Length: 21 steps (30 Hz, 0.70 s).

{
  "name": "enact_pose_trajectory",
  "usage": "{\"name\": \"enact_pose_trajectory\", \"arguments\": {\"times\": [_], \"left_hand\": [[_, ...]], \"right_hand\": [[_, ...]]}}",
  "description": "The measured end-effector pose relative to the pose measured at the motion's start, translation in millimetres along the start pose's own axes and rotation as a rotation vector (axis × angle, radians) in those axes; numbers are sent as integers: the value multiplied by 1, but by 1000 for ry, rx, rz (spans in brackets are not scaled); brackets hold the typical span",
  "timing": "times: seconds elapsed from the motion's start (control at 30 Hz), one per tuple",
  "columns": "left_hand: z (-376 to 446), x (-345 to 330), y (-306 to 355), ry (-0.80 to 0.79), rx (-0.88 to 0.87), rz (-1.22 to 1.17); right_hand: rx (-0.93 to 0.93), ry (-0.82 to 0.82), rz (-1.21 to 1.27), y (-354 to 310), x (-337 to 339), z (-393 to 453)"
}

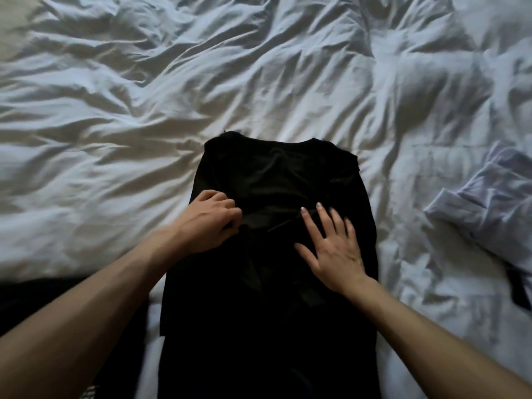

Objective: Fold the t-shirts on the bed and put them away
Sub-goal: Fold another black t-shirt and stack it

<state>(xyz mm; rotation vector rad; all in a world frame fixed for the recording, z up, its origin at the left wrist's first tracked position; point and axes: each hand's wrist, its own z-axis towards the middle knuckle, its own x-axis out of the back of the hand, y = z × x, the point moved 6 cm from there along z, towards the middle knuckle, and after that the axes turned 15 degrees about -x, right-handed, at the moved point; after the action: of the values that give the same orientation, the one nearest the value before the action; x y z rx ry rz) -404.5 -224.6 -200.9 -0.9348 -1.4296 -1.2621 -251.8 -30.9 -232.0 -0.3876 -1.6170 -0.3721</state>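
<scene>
- White duvet (259,82): lying rumpled across the bed, creasing in deep folds.
- Dark item (521,292): lying at the right edge on the duvet, too cropped to identify.
- Dark area (34,295): showing at the lower left, beside the bed; indistinct.

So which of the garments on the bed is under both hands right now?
The black t-shirt laid out in the middle; the pale bluish garment lies crumpled at the right, untouched.

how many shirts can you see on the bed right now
2 clear ones: a black t-shirt laid lengthwise in the middle under the left hand and right hand, and a crumpled pale shirt at the right edge. Dark fabric at lower left may be more.
</scene>
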Motion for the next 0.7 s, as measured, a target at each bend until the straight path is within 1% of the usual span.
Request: {"name": "enact_pose_trajectory", "arguments": {"times": [0.03,0.1,0.17,0.2,0.23,0.27,0.3,0.33,0.37,0.4,0.43,0.47,0.5,0.53,0.57,0.63,0.67,0.7], "left_hand": [[3,1,-2,5,34,-53],[8,7,-7,120,173,-208],[10,13,-13,311,347,-382],[9,14,-15,378,417,-453],[8,14,-14,422,461,-502],[7,13,-13,447,489,-541],[7,11,-11,463,514,-582],[6,9,-12,486,541,-625],[5,9,-12,520,562,-663],[4,9,-12,554,579,-691],[3,10,-12,580,590,-714],[3,12,-11,596,591,-729],[3,14,-10,604,580,-737],[3,14,-8,603,560,-741],[1,13,-7,602,543,-729],[-12,13,-9,680,546,-599],[-25,11,-12,738,595,-517],[-39,10,-15,792,692,-458]], "right_hand": [[-5,10,6,1,2,-2],[-28,90,58,0,13,-7],[-41,216,223,-8,32,-14],[-51,219,368,-17,42,-17],[-59,104,545,-30,49,-18],[-89,-125,715,-46,50,-17],[-138,-404,823,-62,43,-17],[-193,-625,840,-75,35,-18],[-217,-716,795,-84,31,-17],[-224,-688,733,-88,29,-12],[-243,-604,672,-88,31,-5],[-264,-518,652,-87,33,0],[-268,-466,667,-88,34,4],[-264,-457,702,-88,35,6],[-260,-483,722,-89,32,5],[-213,-514,634,-93,25,4],[-179,-498,577,-94,21,2],[-162,-463,564,-93,19,2]]}}
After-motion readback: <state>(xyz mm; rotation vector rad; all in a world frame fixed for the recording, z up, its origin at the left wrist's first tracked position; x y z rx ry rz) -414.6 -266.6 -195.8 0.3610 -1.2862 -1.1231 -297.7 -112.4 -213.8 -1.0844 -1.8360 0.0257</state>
